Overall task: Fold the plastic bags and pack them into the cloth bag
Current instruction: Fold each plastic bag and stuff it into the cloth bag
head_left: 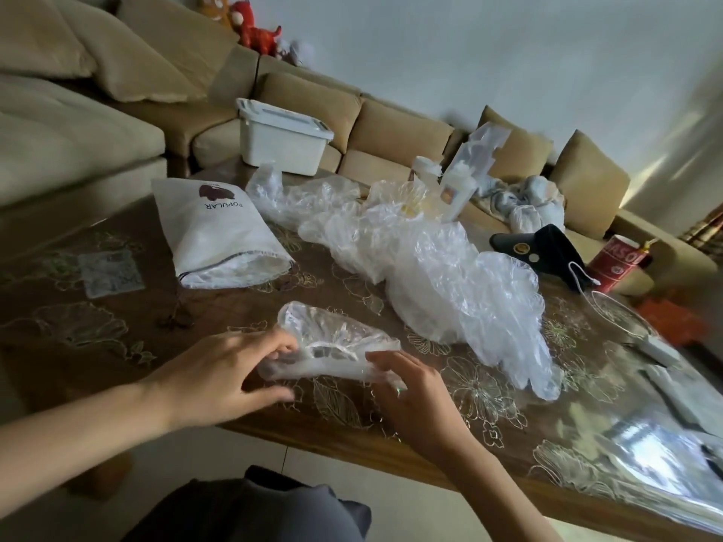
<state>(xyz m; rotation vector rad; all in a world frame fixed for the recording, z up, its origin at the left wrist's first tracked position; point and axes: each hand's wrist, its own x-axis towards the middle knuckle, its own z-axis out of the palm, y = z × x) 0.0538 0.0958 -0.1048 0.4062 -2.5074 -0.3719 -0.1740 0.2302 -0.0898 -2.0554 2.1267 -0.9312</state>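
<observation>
Two hands are on one bag (332,344), down at six o'clock by the near edge of the table (78,338). The left hand (219,379) pinches the bag's nine o'clock end, fingers curled into the film and thumb stretched out below. The right hand (416,399) lies over the three o'clock end, fingers fairly straight and pressing down; whether its thumb hooks underneath, I can't tell. This is thin clear film, so I'd judge it almost weightless, limp and slippery, puffed with trapped air and likely to spring open the moment a crease is let go. On that glossy table cover it will probably skate about too. Best hold, I'd say, is right at the edges or corners, one hand pinning while the other smooths the air out and flattens each fold with straight fingers. No need for force, it should give at a touch. Now the count: one bag in work and one cloth bag (219,236) at eleven o'clock from it, lying flat with its drawstring mouth gaping toward the person. What it holds is hidden. One crumpled pile (430,275) of clear bags sprawls at one o'clock, several tangled together, and their outlines merge too much to number them.
</observation>
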